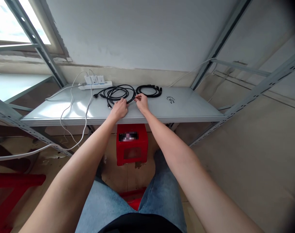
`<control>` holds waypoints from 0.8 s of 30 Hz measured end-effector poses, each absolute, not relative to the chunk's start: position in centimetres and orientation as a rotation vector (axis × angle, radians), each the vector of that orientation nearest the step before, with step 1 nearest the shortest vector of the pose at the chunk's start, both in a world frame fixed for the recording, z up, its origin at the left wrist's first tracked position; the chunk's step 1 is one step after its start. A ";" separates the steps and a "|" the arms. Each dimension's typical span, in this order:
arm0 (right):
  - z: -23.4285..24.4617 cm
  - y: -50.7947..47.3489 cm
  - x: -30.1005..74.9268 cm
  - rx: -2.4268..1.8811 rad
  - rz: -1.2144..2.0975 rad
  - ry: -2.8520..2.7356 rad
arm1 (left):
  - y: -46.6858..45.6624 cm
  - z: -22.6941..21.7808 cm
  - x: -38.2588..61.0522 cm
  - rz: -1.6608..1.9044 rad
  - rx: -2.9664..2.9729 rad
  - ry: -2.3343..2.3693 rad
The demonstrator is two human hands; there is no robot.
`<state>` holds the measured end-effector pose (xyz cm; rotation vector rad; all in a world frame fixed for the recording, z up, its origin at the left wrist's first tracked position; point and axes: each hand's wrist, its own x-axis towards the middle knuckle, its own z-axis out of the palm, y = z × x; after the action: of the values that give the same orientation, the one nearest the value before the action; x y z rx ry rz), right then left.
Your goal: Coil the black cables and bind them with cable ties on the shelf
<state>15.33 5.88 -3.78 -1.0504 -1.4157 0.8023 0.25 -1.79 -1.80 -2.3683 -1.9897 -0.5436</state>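
Observation:
A loosely coiled black cable (117, 93) lies on the grey metal shelf (195, 108), its dark plug ends sticking out to the left and front. My left hand (120, 109) rests at the coil's front edge with its fingers curled around part of the cable. Thumb and fingers of my right hand (142, 102) are pinched together on the coil's right side; whether a small tie is also between them cannot be made out. Just behind that hand is a second, neatly wound black cable (149, 91). Several short, thin black strips (171, 99) lie to the right.
At the shelf's back left stands a white power strip (96, 85) with several plugged-in adapters. White cords (86, 113) hang over the front edge. Metal uprights (210, 48) frame both ends. Under the shelf, a red stool (132, 145) carries a phone (124, 137).

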 end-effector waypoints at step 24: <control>-2.6 4.4 15.5 -1.062 0.877 -1.500 | -2.0 -1.8 0.2 -0.511 -2.342 -1.990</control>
<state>15.46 4.38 -2.62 -1.0623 -1.4997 0.8770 0.21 -1.99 -1.79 -2.3417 -1.9901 -0.5108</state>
